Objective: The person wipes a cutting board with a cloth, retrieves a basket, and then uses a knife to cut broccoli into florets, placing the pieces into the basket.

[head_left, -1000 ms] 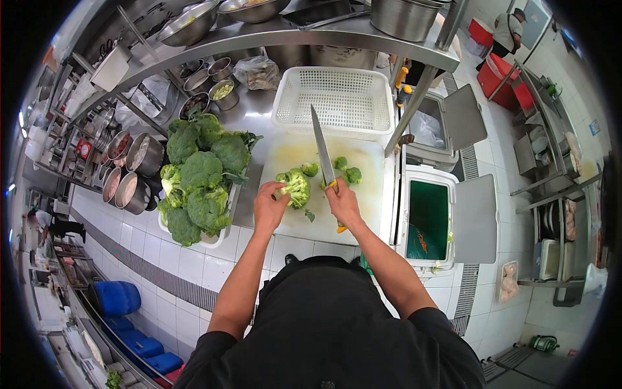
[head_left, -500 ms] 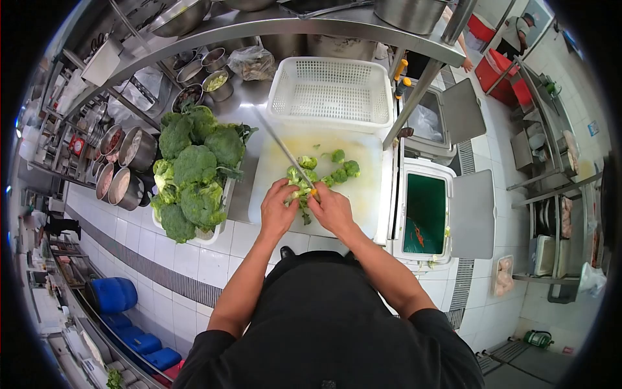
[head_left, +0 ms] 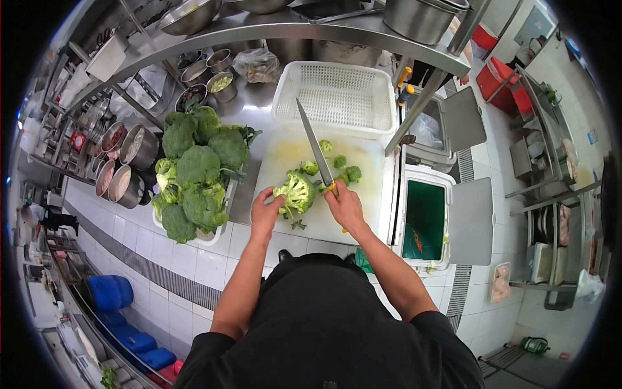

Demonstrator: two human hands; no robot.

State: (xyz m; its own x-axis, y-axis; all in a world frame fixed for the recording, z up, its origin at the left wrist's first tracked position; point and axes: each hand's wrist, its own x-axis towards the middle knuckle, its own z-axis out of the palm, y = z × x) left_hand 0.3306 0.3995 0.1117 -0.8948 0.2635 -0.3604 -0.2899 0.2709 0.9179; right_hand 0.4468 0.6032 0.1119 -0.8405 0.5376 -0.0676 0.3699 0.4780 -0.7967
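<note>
My right hand (head_left: 344, 206) is closed round the yellow handle of a long knife (head_left: 315, 141), its blade pointing up and away over the white cutting board (head_left: 363, 214). My left hand (head_left: 266, 209) pinches the left edge of a cut broccoli head (head_left: 297, 192), whose pale stems face up. Several small green florets (head_left: 353, 174) lie on the board behind and right of that piece. Left of the board, whole broccoli heads (head_left: 197, 165) are heaped in a white tray (head_left: 212, 237).
Behind the board stands a white perforated basket (head_left: 334, 118). A metal shelf (head_left: 285, 27) runs above it. At the right is an open bin with a green inside (head_left: 424, 217). Metal pots (head_left: 138, 148) stand at the left, and a person (head_left: 528, 52) is far back right.
The knife has swung upright and right, away from the broccoli. My left hand has moved slightly left and now holds a large cut piece turned with its stems up. The view has shifted slightly.
</note>
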